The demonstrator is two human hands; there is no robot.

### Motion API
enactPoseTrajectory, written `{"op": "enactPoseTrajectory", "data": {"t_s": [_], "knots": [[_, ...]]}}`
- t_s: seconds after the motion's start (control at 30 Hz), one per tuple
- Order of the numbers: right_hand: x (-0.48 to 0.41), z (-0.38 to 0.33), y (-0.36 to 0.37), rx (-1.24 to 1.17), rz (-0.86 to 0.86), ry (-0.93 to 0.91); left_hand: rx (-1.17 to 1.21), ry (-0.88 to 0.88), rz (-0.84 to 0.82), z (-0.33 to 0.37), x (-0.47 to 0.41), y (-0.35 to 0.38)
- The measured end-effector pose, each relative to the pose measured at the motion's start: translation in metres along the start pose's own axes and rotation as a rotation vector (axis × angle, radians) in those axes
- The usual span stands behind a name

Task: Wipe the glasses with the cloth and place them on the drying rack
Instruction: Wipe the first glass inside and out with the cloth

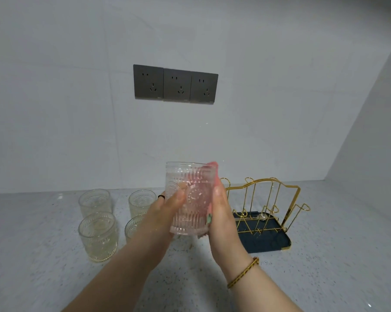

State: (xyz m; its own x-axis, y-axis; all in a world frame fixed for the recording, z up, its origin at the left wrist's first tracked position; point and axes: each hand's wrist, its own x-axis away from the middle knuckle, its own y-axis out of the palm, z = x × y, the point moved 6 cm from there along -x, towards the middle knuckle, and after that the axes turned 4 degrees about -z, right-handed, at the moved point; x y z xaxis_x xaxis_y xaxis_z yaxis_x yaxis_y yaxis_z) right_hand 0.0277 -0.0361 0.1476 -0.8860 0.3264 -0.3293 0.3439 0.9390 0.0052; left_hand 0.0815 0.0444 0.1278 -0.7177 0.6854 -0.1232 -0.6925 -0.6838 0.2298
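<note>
Reaching in from the bottom edge, the left forearm (122, 262) and the right forearm (271, 287) are meeting at one embossed glass tumbler (190, 199), which is being held upright in the air above the counter, just left of the drying rack. Behind it a pale tiled wall (66, 97) is filling most of the view, and a speckled grey counter (43, 284) is running along its foot and carrying everything else. On the right side the drying rack (263, 194), made of gold wire prongs, is standing over a dark blue tray (268, 244). Three dark grey wall sockets (175, 85) are sitting side by side on the wall. On the left, well apart from the rack, four more tumblers are standing upright in a square: the far-left tumbler (95, 202), the far-right tumbler (141, 202), the near-left tumbler (98, 236), and the near-right tumbler (133, 227), which is partly hiding behind the left forearm. The left grip (167, 209) is curling fingers and thumb round the left side of the raised tumbler. The right grip (221, 212) is wrapping round the right side, pinching a pink cloth (213, 169) against the glass. The cloth is showing above the rim at the back and tinting the glass pink from behind. A woven bracelet (243, 272) is circling the right wrist, and a dark ring (161, 197) is sitting on a left finger.
</note>
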Motion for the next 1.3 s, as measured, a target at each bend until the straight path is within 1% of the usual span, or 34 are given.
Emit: {"op": "enactPoseTrajectory", "data": {"t_s": [0.03, 0.07, 0.13, 0.17, 0.27, 0.37, 0.47, 0.5, 0.6, 0.67, 0.73, 0.8, 0.83, 0.9, 0.97, 1.03, 1.13, 1.17, 1.23, 1.3], "knots": [[-0.002, 0.002, -0.003, -0.045, 0.009, 0.025, -0.021, 0.000, 0.028, -0.002, 0.000, -0.002], [-0.002, 0.005, -0.006, -0.044, 0.025, 0.033, -0.053, -0.008, 0.029, -0.001, 0.001, 0.001], [-0.001, 0.006, -0.008, -0.010, 0.067, 0.031, -0.196, -0.021, 0.028, 0.003, 0.001, 0.004], [0.000, 0.005, -0.010, 0.000, 0.087, 0.019, -0.233, 0.002, 0.066, 0.005, 0.000, 0.002], [0.001, -0.002, -0.015, 0.051, 0.122, -0.048, -0.222, 0.055, 0.182, 0.012, 0.001, -0.003], [0.005, -0.008, -0.009, 0.181, 0.111, -0.082, -0.247, 0.049, 0.164, 0.009, 0.005, 0.007], [0.008, -0.014, 0.002, 0.413, 0.138, -0.168, -0.141, 0.034, 0.104, 0.004, 0.008, 0.018], [0.007, -0.016, 0.004, 0.458, 0.136, -0.184, -0.105, 0.031, 0.098, 0.005, 0.007, 0.018], [0.004, -0.015, 0.003, 0.399, 0.074, -0.132, 0.041, -0.008, 0.065, 0.002, 0.003, 0.010], [0.009, -0.017, 0.008, 0.479, 0.039, -0.208, 0.144, -0.034, 0.031, 0.003, 0.002, 0.007], [0.018, -0.014, 0.016, 0.599, 0.034, -0.301, 0.161, -0.024, -0.015, 0.008, 0.000, 0.006], [0.020, -0.013, 0.020, 0.571, 0.018, -0.325, 0.174, -0.015, -0.040, 0.009, -0.001, 0.005], [0.018, -0.015, 0.018, 0.465, 0.000, -0.281, 0.173, 0.004, -0.048, 0.009, -0.001, 0.004], [0.008, -0.019, 0.008, 0.199, -0.019, -0.108, 0.163, 0.034, -0.059, 0.011, 0.002, 0.007], [0.004, -0.021, 0.000, 0.083, -0.036, 0.003, 0.134, 0.046, -0.049, 0.010, 0.003, 0.010], [0.007, -0.022, 0.005, 0.120, -0.035, -0.025, 0.153, 0.067, -0.042, 0.012, 0.004, 0.010], [0.019, -0.018, 0.023, 0.420, -0.010, -0.222, 0.180, 0.064, -0.049, 0.013, 0.001, 0.006], [0.021, -0.018, 0.025, 0.469, -0.002, -0.256, 0.186, 0.050, -0.051, 0.013, 0.001, 0.004], [0.016, -0.024, 0.024, 0.443, -0.017, -0.263, 0.202, 0.056, -0.073, 0.012, 0.002, 0.004], [0.007, -0.029, 0.014, 0.253, -0.046, -0.179, 0.207, 0.076, -0.075, 0.013, 0.006, 0.008]]}}
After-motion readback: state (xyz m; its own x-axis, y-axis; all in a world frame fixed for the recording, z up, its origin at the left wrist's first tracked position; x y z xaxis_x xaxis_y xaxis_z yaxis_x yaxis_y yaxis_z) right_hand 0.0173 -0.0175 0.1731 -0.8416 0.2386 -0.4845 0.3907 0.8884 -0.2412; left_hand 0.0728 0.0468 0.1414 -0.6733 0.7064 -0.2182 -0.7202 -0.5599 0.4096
